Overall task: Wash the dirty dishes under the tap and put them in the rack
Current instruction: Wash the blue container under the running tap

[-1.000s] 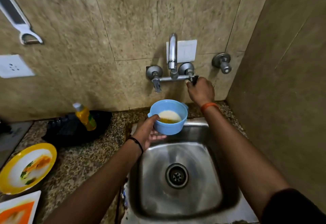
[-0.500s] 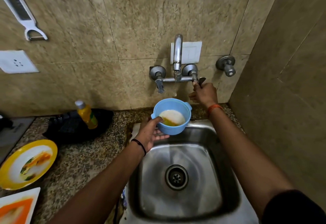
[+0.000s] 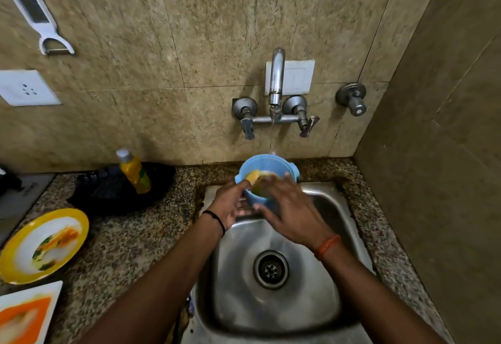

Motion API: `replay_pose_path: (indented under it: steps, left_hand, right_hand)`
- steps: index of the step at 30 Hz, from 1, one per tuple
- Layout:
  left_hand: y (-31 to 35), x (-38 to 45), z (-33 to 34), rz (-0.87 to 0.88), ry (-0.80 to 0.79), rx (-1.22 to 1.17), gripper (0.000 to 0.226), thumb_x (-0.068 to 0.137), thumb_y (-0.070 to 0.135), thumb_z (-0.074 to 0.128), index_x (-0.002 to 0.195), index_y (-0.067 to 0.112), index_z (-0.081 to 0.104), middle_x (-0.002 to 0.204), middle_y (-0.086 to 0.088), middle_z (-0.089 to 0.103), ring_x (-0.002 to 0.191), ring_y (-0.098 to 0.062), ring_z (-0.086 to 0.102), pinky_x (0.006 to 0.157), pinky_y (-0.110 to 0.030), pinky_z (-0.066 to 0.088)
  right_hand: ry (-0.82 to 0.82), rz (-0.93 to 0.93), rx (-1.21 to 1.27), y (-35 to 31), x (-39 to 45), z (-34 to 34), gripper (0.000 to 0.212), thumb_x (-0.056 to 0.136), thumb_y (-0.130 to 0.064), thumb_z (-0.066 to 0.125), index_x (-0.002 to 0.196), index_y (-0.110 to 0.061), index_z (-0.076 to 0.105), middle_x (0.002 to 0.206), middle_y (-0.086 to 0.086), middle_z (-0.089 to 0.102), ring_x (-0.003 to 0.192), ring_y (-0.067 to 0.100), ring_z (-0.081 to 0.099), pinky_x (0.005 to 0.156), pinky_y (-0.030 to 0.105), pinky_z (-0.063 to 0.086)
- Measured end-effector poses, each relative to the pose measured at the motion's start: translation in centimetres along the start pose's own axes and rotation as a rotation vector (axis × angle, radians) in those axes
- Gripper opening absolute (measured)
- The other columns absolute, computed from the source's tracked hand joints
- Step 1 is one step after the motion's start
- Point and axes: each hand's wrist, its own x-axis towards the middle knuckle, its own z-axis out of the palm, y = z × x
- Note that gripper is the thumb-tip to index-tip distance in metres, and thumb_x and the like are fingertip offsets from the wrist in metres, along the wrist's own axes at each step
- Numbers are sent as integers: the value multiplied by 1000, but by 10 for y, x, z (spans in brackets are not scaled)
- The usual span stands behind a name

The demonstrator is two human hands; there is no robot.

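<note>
Blue bowl [image 3: 267,181] under the tap [image 3: 276,78] stream at 12 o'clock over the sink [image 3: 325,303] — left hand [image 3: 230,202] grips its side, right hand [image 3: 290,208] fingers spread, reaching inside; both touching it.

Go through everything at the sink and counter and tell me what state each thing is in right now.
Tap: running, thin stream.
Blue bowl: dirty, tilted, held over the sink under the stream.
Left hand: grips the bowl.
Right hand: fingers reach into the bowl.
Sink: wet, drain uncovered.
Yellow plate: dirty, on the counter.
White plate: dirty, orange residue.
Yellow bottle: upright, capped.
</note>
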Motion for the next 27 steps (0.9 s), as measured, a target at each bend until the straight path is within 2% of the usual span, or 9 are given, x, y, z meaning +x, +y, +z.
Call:
replay_pose_path:
  steps: [3,5,8,11,15,17,20,24,27]
  left_hand:
    - [4,3,-1,133,14,154,20,87,2,57,96,18,65,86,-7,67,65,-18,66,55,-31,59]
    - [7,5,-3,166,40,147,21,85,2,58,97,18,66,91,-9,68,72,-22,68,63,-36,59]
    - [5,6,4,121,54,53,11,87,6,58,91,15,62,88,-12,65,70,-28,66,58,-36,60]
    - [2,5,4,119,62,91,11,89,8,57,93,16,64,81,-9,64,62,-23,63,51,-31,57]
    - [3,6,-17,100,96,125,12,89,4,54,86,14,61,79,-10,66,58,-22,68,54,-38,60]
    - [6,10,-20,105,101,123,12,87,4,56,88,14,62,87,-14,68,64,-26,68,61,-40,60]
    - [9,10,-3,116,67,127,10,86,6,56,89,15,62,85,-12,67,65,-25,67,61,-38,59]
    - [15,7,3,110,79,163,15,85,4,53,82,16,61,71,-6,60,48,-12,61,42,-23,51]
    - [17,8,-12,61,53,168,18,84,1,51,92,13,62,83,-11,65,67,-24,66,58,-40,60]
  right_hand:
    - [-362,113,-65,-1,7,-7,46,89,-59,51,122,-28,60,113,4,68,108,24,62,84,29,45]
    - [-354,152,-255,6,20,-8,56,86,-59,54,127,-22,56,124,9,63,120,26,55,99,31,38]
    - [-426,190,-446,1,46,4,90,83,-61,54,151,-13,20,157,20,19,145,34,20,118,43,13]
    - [-530,155,-64,-10,58,14,87,81,-45,66,150,-16,22,156,14,24,141,34,28,111,44,33]
    - [-500,11,-232,3,40,4,43,84,-37,62,124,-22,58,123,8,62,120,28,55,96,37,42]
    - [-465,14,-582,11,39,4,42,88,-31,55,127,-17,57,135,12,55,139,28,37,117,50,17]
    - [-442,157,-680,-2,47,9,54,93,-32,46,141,-7,40,151,17,37,148,32,13,115,56,-13]
    - [-428,55,-83,-20,36,19,80,81,-28,67,149,-10,27,149,14,38,137,31,37,113,38,29]
    - [-306,-61,-293,6,28,2,54,81,-27,62,134,-24,53,135,6,57,134,24,43,117,41,10]
